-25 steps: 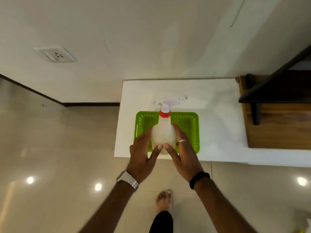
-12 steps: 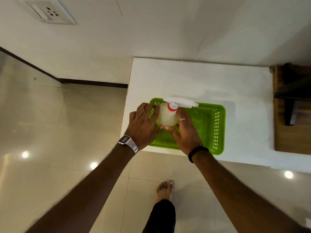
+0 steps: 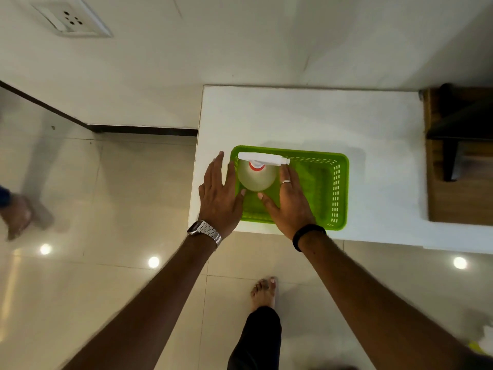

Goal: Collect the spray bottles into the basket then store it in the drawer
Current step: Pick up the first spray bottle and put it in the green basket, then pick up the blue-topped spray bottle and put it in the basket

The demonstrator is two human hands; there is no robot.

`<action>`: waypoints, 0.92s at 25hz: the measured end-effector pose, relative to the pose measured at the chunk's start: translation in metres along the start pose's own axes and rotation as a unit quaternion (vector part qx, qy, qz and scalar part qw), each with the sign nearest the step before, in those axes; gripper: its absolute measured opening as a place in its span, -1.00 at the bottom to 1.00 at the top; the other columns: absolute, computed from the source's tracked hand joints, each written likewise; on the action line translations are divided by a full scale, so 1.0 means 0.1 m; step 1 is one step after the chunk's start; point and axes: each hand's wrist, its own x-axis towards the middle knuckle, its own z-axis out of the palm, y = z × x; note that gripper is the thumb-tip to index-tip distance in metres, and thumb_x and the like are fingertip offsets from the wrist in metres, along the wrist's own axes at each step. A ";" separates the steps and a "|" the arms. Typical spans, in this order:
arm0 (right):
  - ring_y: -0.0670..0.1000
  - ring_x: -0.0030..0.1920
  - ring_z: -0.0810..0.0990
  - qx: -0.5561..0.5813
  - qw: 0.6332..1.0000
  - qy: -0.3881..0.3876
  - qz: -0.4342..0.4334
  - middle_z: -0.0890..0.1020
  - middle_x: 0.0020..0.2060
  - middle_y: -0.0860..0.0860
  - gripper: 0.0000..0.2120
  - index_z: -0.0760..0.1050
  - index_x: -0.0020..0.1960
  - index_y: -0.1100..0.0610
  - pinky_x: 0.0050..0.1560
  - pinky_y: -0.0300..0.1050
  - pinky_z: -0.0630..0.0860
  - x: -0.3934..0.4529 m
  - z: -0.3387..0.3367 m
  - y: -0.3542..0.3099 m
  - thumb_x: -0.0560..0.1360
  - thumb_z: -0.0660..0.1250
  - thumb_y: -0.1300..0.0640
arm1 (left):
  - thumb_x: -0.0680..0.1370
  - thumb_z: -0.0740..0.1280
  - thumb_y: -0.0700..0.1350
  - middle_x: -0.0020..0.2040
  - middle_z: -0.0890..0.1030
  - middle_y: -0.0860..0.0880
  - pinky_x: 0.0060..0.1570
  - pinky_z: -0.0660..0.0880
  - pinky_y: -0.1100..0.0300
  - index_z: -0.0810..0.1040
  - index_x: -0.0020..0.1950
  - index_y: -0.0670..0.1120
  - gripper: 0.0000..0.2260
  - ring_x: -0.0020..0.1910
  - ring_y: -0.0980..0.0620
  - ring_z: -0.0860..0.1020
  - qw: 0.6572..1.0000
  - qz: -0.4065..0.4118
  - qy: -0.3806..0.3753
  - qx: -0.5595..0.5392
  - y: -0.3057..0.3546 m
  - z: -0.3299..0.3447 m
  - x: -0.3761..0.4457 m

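Spray bottle (image 3: 256,174) now stands upright at left end of green basket (image 3: 338,188) on white surface (image 3: 373,124), lowered in since a second ago. Our left hand (image 3: 218,193) and right hand (image 3: 289,201) spread flat beside it, seemingly letting go. No other bottles in view; we judge drawer step nears.

No readable text, label or number shows on anything here

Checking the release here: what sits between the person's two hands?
In the head view, the spray bottle stands upright in the left end of the green basket, between the open left hand and right hand; neither hand grips it.
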 end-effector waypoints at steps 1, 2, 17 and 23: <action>0.08 0.60 0.13 0.004 1.000 0.017 0.007 0.11 0.61 0.12 -0.22 -0.02 0.63 0.16 0.52 -0.12 0.21 -0.15 -0.07 -0.02 0.60 0.32 -0.03 | 0.60 0.28 -0.02 0.62 0.14 -0.18 0.38 0.32 -0.08 0.26 0.57 -0.14 -0.44 0.58 -0.19 0.18 0.999 -0.013 0.031 -0.028 0.03 -0.03 -0.11; 0.06 0.61 0.09 0.011 0.999 0.034 0.003 0.12 0.61 0.12 -0.25 -0.01 0.64 0.17 0.54 -0.15 0.17 -0.33 -0.13 -0.02 0.61 0.29 -0.03 | 0.60 0.29 -0.02 0.59 0.21 -0.16 0.39 0.27 0.02 0.31 0.54 -0.13 -0.47 0.56 -0.16 0.22 0.996 -0.025 0.064 -0.057 0.06 -0.07 -0.24; 0.06 0.62 0.07 0.013 0.945 -0.011 0.327 0.00 0.64 0.04 -0.34 -0.06 0.64 0.08 0.57 -0.08 0.13 -4.71 -0.57 2.56 0.62 0.11 0.01 | 0.59 0.25 0.00 0.34 0.54 -0.05 0.29 0.45 0.02 0.43 0.41 -0.05 -0.61 0.33 -0.10 0.49 0.918 0.029 -0.361 0.164 1.39 1.10 -2.38; 0.04 0.57 0.21 0.100 0.894 0.014 0.436 0.16 0.61 -0.02 -0.43 0.13 0.61 0.01 0.53 0.00 0.22 -6.23 -0.91 3.49 0.62 0.11 -0.03 | 0.59 0.28 0.01 0.13 0.67 0.02 0.10 0.55 0.14 0.54 0.25 0.04 -0.76 0.11 -0.01 0.64 0.840 0.153 -0.504 0.134 3.57 1.87 -2.86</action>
